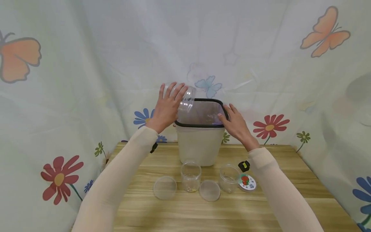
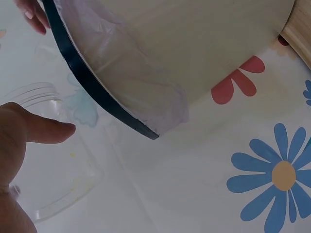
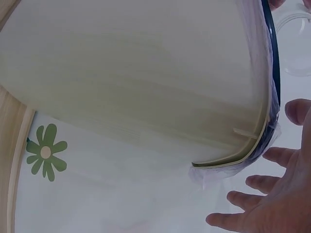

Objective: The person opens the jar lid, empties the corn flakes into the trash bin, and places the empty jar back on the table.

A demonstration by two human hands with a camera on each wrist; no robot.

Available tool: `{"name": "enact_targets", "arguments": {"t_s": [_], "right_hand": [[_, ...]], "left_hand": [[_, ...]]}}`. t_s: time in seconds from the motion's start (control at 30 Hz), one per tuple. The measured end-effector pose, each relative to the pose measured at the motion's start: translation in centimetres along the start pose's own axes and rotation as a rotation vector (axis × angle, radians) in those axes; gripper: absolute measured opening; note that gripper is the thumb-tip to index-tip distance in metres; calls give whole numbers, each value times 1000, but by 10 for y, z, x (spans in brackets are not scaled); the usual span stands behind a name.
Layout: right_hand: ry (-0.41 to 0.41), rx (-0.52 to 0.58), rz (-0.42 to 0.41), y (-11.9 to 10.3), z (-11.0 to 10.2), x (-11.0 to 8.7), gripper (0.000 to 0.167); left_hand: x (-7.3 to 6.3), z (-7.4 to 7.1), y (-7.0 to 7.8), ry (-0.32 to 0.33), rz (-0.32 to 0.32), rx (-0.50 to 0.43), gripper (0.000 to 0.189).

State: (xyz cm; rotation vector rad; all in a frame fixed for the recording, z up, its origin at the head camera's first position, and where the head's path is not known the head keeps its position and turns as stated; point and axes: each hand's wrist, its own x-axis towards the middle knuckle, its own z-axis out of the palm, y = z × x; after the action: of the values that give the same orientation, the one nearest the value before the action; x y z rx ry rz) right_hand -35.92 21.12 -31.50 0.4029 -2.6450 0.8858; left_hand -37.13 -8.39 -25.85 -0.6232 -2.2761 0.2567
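My left hand [image 1: 167,109] grips a clear plastic jar [image 1: 189,97], tipped on its side with its mouth toward the opening of a white trash bin [image 1: 200,145]. In the left wrist view, small yellow specks cling inside the jar [image 2: 80,170]. The bin has a black rim and a thin, pale purple liner [image 2: 112,53]. At the bin's right edge is my right hand [image 1: 238,125], fingers spread and fairly straight beside the rim. From the right wrist view [image 3: 277,194], whether that hand touches the rim is hard to tell.
On the wooden table [image 1: 174,216] before the bin stand two clear jars, one left [image 1: 191,177] and one right [image 1: 229,180]. Nearby lie two translucent lids [image 1: 165,187], a printed round lid [image 1: 249,183] and a small black object [image 1: 244,166]. Flowered curtain surrounds the table.
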Motion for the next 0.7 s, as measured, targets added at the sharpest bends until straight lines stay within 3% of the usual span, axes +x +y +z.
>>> {"name": "enact_targets", "arguments": {"t_s": [0.2, 0.47, 0.7], "right_hand": [[37, -3, -54, -6, 1, -7, 69], [122, -28, -176, -17, 2, -25, 69], [157, -60, -244, -27, -1, -46, 70]], "left_hand": [[-8, -2, -6, 24, -73, -115, 98], [-23, -5, -7, 138, -149, -274, 100], [-35, -8, -7, 211, -188, -355, 101]]}}
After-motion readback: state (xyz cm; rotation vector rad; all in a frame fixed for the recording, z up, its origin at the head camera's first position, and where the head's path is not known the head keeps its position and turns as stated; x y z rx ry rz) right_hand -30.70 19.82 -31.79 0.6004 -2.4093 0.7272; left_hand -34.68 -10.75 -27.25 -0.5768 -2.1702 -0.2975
